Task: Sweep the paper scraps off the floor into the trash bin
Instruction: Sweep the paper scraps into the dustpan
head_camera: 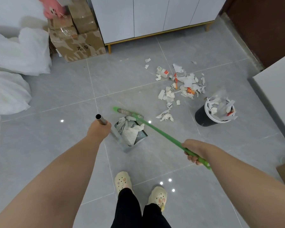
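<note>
1. Left hand (98, 129) grips the dustpan (128, 148) handle, bracing the pan on the floor (64, 96).
2. Right hand (193, 151) grips the green broom (156, 130), head at the pan's mouth.
3. Paper scraps (184, 84): some in the pan, most beside the trash bin (202, 116).

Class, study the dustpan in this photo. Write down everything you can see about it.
The dustpan is grey, apparently plastic, with comb teeth along one wall. Its metal tube handle rises toward the camera, gripped by the left hand. It sits low on the tiled floor, holding white paper scraps. The green broom reaches its far edge.
</note>
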The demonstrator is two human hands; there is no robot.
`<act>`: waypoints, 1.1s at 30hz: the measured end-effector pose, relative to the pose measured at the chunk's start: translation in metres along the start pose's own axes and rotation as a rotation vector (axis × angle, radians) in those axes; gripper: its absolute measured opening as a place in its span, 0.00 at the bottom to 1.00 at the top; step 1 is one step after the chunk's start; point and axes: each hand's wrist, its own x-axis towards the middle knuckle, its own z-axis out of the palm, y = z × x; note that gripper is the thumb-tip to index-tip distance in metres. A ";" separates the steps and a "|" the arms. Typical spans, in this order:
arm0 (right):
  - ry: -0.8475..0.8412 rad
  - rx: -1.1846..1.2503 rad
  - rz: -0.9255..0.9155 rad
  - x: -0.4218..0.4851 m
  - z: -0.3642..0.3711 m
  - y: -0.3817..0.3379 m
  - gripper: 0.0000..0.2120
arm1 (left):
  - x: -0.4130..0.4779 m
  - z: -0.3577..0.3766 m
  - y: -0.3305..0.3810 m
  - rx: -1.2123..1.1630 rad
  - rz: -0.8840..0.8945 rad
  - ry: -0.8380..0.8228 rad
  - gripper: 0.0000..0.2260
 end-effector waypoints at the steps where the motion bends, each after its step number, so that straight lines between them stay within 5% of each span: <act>1: 0.030 0.032 -0.002 0.000 -0.006 0.003 0.13 | 0.000 0.000 -0.002 -0.007 -0.002 -0.008 0.12; 8: 0.314 -0.011 -0.062 0.022 -0.016 -0.016 0.07 | -0.003 0.002 -0.012 -0.051 0.038 -0.097 0.09; 15: 0.096 -0.224 0.066 0.019 0.017 -0.014 0.14 | -0.007 0.004 -0.010 -0.025 0.040 -0.126 0.08; 22: -0.131 0.001 0.092 0.007 0.028 0.000 0.10 | -0.023 0.011 0.000 -0.067 -0.030 -0.007 0.11; 33: 0.035 0.131 -0.027 0.002 -0.008 0.009 0.10 | -0.055 0.015 -0.013 -0.105 -0.130 0.164 0.11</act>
